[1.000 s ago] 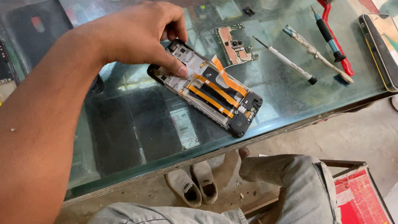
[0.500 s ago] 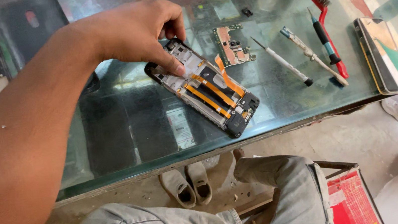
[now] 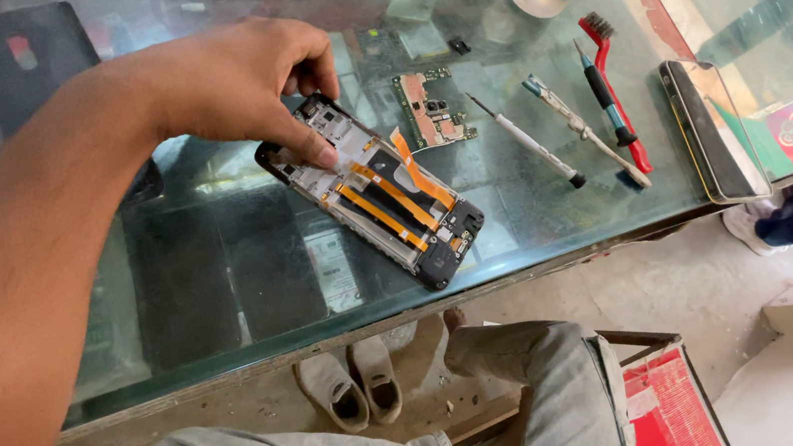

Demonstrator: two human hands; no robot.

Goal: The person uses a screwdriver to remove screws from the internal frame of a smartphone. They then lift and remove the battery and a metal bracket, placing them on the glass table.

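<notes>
resting on the glass tabletop, the opened phone lies diagonally with orange ribbon cables showing. the left hand pinches its upper end, thumb and fingers closed on the frame. just right lie a circuit board, a screwdriver and a red brush. the right hand is out of sight.
</notes>
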